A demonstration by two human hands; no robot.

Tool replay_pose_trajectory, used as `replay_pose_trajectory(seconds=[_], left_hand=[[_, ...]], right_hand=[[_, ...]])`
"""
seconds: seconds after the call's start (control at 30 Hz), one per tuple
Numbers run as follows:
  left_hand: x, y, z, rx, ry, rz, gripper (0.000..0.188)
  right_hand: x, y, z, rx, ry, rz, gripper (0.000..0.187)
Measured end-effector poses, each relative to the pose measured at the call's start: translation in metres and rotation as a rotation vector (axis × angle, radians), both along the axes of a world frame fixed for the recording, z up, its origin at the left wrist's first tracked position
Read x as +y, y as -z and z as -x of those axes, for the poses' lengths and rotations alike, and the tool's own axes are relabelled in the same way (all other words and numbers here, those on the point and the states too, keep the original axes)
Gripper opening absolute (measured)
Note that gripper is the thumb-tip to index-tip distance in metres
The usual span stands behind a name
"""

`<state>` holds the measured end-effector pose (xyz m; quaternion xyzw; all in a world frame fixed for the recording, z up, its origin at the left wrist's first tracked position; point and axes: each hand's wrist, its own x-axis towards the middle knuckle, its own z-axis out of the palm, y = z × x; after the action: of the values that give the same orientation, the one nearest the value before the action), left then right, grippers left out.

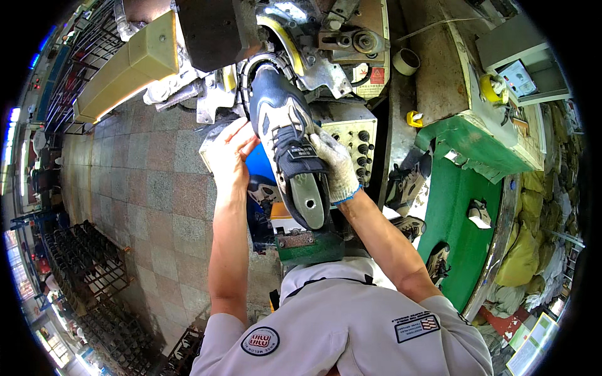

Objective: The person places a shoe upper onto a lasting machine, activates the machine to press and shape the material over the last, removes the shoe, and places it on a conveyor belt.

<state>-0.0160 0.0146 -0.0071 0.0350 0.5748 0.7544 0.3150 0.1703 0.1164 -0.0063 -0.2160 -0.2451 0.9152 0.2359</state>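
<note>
Shoe upper (276, 106) on a grey-green last (306, 195), held at the centre in front of a machine (219, 34). The toe points away from the wearer and lies within the machine's curved metal parts; the heel end points toward the wearer, with the round hole of the last facing up. The upper is dark blue, beige and black, with dark laces.

The bare left hand (231, 153) is at the left side of the shoe, its fingers bent toward the upper; whether they grip cannot be told. The right hand (333, 161), in a whitish knitted glove with a blue cuff edge, has its fingers closed on the right side of the shoe.

Just right of the glove stands a control panel (344, 135) with black knobs. Below the heel is a green block (313, 249) bearing a metal plate. Farther right, a green table (461, 213) carries a separate shoe (480, 214). To the left extends a tiled floor (163, 163), with a rack (88, 263) of dark footwear beyond.
</note>
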Motion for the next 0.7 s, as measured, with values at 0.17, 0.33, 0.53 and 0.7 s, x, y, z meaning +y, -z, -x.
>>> replay_pose_trajectory(seconds=[0.17,0.33,0.53,0.7], left_hand=[[0.006,0.000,0.024,0.036,-0.012,-0.090,0.041],[0.010,0.015,0.026,-0.005,-0.046,-0.222,0.041],[-0.003,0.028,-0.026,-0.072,0.039,0.048,0.035],[-0.004,0.030,-0.043,-0.341,0.111,-0.065,0.040]], right_hand=[[-0.002,0.003,0.030,0.039,0.063,0.036,0.049],[-0.008,0.023,0.057,0.003,0.167,0.050,0.047],[-0.003,0.021,0.056,-0.147,0.202,-0.164,0.039],[0.000,0.026,0.059,-0.196,0.221,-0.164,0.037]])
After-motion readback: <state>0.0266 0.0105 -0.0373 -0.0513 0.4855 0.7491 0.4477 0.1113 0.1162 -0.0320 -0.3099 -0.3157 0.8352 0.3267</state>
